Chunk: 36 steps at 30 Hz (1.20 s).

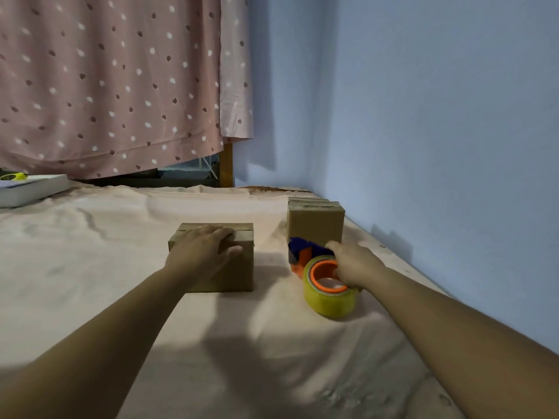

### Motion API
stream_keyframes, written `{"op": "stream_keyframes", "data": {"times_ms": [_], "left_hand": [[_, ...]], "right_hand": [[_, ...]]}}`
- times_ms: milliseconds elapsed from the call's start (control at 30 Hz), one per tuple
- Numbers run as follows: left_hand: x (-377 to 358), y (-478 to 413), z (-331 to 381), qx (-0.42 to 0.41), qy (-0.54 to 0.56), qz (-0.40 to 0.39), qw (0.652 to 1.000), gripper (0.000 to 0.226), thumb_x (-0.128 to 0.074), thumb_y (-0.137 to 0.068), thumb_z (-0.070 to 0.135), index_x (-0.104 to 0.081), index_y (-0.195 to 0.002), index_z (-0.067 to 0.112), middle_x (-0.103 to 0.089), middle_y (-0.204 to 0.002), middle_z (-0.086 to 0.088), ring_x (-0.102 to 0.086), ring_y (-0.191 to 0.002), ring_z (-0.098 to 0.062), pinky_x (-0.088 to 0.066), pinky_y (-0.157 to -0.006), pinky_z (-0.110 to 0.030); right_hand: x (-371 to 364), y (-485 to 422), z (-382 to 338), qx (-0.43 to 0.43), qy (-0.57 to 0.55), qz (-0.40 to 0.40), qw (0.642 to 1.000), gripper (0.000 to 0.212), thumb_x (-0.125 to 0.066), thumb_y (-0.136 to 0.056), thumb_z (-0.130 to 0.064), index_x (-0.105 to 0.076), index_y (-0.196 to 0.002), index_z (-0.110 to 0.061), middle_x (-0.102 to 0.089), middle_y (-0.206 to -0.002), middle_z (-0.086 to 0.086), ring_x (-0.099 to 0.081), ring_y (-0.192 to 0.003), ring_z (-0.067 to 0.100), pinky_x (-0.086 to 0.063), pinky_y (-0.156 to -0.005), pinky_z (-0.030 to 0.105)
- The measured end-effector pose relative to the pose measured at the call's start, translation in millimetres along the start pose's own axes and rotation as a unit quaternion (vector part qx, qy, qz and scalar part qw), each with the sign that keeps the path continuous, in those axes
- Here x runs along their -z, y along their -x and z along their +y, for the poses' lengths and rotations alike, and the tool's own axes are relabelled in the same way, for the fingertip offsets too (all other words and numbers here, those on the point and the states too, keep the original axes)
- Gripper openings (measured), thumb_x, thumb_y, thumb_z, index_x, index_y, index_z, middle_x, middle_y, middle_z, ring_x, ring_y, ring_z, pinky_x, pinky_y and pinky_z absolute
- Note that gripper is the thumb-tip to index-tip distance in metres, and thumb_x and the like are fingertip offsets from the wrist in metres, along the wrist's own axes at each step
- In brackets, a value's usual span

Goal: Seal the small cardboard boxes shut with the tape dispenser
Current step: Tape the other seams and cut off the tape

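A small cardboard box (239,273) sits on the cloth-covered surface at centre, its top flaps folded down. My left hand (205,252) lies flat on its top, fingers straight. To the right lies the tape dispenser (305,252), blue and orange, with a yellowish tape roll (329,303) on an orange hub. My right hand (354,264) grips the dispenser at its handle, fingers curled round it. A second small cardboard box (316,222) stands just behind the dispenser, near the wall.
A pale pink sheet (121,267) covers the surface. The blue wall (423,146) runs close along the right side. A white box with a yellow item (30,186) sits far left at the back. A dotted pink curtain (106,86) hangs behind.
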<state>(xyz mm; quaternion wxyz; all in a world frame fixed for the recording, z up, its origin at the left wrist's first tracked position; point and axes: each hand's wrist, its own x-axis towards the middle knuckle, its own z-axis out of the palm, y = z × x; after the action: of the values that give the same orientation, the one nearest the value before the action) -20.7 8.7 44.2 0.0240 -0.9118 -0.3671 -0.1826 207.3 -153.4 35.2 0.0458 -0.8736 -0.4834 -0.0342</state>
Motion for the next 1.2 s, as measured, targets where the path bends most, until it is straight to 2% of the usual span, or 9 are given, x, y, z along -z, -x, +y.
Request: {"op": "stream_keyframes", "data": {"times_ms": [267, 433, 567, 700, 833, 933, 1033, 1100, 1200], "left_hand": [[-18, 5, -3, -0.006, 0.017, 0.080, 0.997, 0.044, -0.048, -0.095, 0.046, -0.048, -0.136, 0.030, -0.048, -0.142, 0.003, -0.045, -0.127, -0.023, -0.031, -0.103, -0.041], [-29, 6, -7, -0.014, 0.023, 0.107, 0.994, 0.044, -0.048, -0.095, 0.044, -0.050, -0.135, 0.028, -0.050, -0.141, -0.001, -0.045, -0.127, -0.026, -0.028, -0.107, -0.043], [-29, 2, -9, -0.011, 0.024, 0.103, 0.994, 0.045, -0.048, -0.094, 0.046, -0.049, -0.136, 0.029, -0.050, -0.141, 0.000, -0.046, -0.127, -0.026, -0.030, -0.106, -0.044], [-26, 1, -9, -0.012, 0.024, 0.086, 0.996, 0.046, -0.047, -0.095, 0.047, -0.046, -0.138, 0.031, -0.046, -0.144, 0.002, -0.044, -0.129, -0.024, -0.029, -0.106, -0.041], [-18, -1, -8, -0.008, 0.017, 0.066, 0.998, 0.045, -0.045, -0.096, 0.046, -0.044, -0.138, 0.032, -0.046, -0.144, 0.003, -0.045, -0.127, -0.023, -0.032, -0.102, -0.038], [-16, -1, -5, -0.005, 0.007, 0.061, 0.998, 0.043, -0.045, -0.096, 0.045, -0.044, -0.138, 0.032, -0.047, -0.143, 0.002, -0.046, -0.125, -0.022, -0.034, -0.101, -0.037], [-14, -1, -3, -0.001, 0.006, 0.058, 0.998, 0.042, -0.045, -0.097, 0.044, -0.045, -0.137, 0.032, -0.049, -0.141, 0.002, -0.048, -0.123, -0.023, -0.036, -0.098, -0.037], [-12, -1, -3, 0.001, 0.000, 0.059, 0.998, 0.041, -0.045, -0.096, 0.045, -0.045, -0.136, 0.032, -0.051, -0.140, 0.002, -0.049, -0.121, -0.023, -0.038, -0.096, -0.037], [-12, 0, -2, 0.000, -0.007, 0.058, 0.998, 0.042, -0.045, -0.097, 0.045, -0.045, -0.136, 0.033, -0.052, -0.138, 0.001, -0.050, -0.119, -0.022, -0.039, -0.093, -0.036]], "right_hand": [[-22, -29, 7, -0.089, 0.006, -0.003, 0.996, 0.040, -0.055, -0.088, -0.016, -0.039, -0.124, -0.022, -0.058, -0.105, 0.009, -0.058, -0.095, 0.030, -0.045, -0.068, 0.036], [-25, -37, 10, -0.108, 0.003, -0.046, 0.993, 0.042, -0.053, -0.091, -0.025, -0.034, -0.128, -0.024, -0.052, -0.097, 0.007, -0.052, -0.088, 0.027, -0.042, -0.067, 0.034], [-28, -41, 12, -0.113, -0.018, -0.060, 0.992, 0.050, -0.052, -0.091, -0.036, -0.030, -0.136, -0.029, -0.056, -0.108, 0.008, -0.052, -0.091, 0.027, -0.044, -0.070, 0.035], [-26, -40, 12, -0.113, -0.030, -0.069, 0.991, 0.049, -0.050, -0.091, -0.032, -0.030, -0.135, -0.026, -0.053, -0.099, 0.007, -0.053, -0.089, 0.027, -0.044, -0.070, 0.036], [-21, -40, 12, -0.129, -0.090, -0.082, 0.984, 0.056, -0.056, -0.085, -0.030, -0.037, -0.136, -0.020, -0.060, -0.111, 0.008, -0.057, -0.098, 0.026, -0.050, -0.082, 0.037], [-20, -39, 14, -0.154, -0.159, -0.084, 0.972, 0.069, -0.066, -0.076, -0.047, -0.042, -0.134, -0.018, -0.061, -0.119, 0.007, -0.058, -0.105, 0.026, -0.051, -0.087, 0.037], [-12, -28, 6, -0.170, -0.093, -0.019, 0.981, 0.085, -0.061, -0.065, -0.067, -0.037, -0.138, -0.032, -0.048, -0.135, 0.007, -0.045, -0.121, 0.032, -0.045, -0.095, 0.041], [-6, -22, -10, -0.124, -0.028, 0.080, 0.989, 0.070, -0.058, -0.074, -0.054, -0.036, -0.138, -0.036, -0.040, -0.137, 0.010, -0.034, -0.126, 0.034, -0.037, -0.099, 0.044], [8, -18, -52, 0.002, -0.080, 0.153, 0.985, 0.057, -0.053, -0.083, -0.030, -0.038, -0.137, -0.038, -0.037, -0.137, 0.005, -0.025, -0.130, 0.028, -0.023, -0.104, 0.044]]}}
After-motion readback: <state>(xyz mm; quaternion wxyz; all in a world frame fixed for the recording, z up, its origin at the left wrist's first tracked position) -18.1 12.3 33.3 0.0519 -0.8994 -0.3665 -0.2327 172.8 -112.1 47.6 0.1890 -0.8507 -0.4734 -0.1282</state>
